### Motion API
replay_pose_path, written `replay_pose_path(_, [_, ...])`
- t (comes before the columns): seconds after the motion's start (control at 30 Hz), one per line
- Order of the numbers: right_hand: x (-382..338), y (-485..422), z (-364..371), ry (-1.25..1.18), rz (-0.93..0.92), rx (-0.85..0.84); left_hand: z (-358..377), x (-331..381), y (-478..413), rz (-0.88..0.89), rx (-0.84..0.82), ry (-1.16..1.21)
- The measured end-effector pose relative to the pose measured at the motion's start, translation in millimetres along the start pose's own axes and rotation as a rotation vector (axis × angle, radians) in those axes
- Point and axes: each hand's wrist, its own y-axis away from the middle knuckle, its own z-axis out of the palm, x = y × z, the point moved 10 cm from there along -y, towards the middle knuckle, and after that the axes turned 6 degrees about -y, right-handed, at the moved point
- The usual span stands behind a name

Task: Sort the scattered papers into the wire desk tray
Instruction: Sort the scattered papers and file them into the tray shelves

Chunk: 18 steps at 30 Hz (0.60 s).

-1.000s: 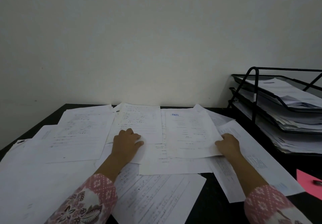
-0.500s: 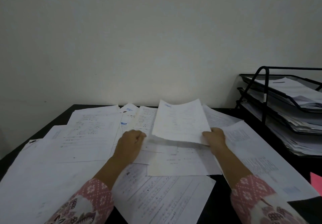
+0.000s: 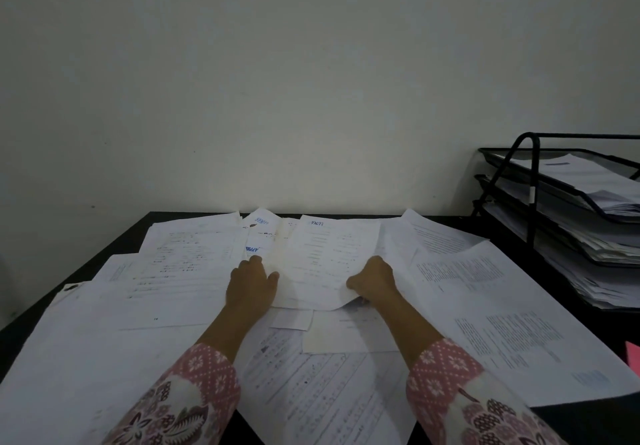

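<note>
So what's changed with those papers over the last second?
The right hand took hold of the middle sheet, lifted its near edge, then lowered it again, keeping its grip. The left hand stayed on the papers beside it. The wire tray looks untouched.

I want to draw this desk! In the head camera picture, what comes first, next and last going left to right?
Left hand → sheet gripped by the right hand → wire tray.
</note>
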Motion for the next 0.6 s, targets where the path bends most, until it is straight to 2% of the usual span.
replay_pose_path(0.2, [7.2,0.6,-16.8,-0.125,0.032,-0.021,5.9,1.3,1.9,-0.059,-0.137,0.197])
replay_pose_path(0.37, [18.2,12.9,-16.3,-0.119,0.084,-0.165,9.4,9.5,9.0,-0.063,-0.208,0.259])
replay_pose_path(0.47, [22.4,18.6,-23.5,-0.252,0.08,-0.127,17.2,14.0,14.1,-0.043,-0.272,0.37])
replay_pose_path(0.6, [22.9,23.7,-26.9,-0.269,0.076,-0.088,7.3,9.4,19.8,-0.049,-0.265,0.499])
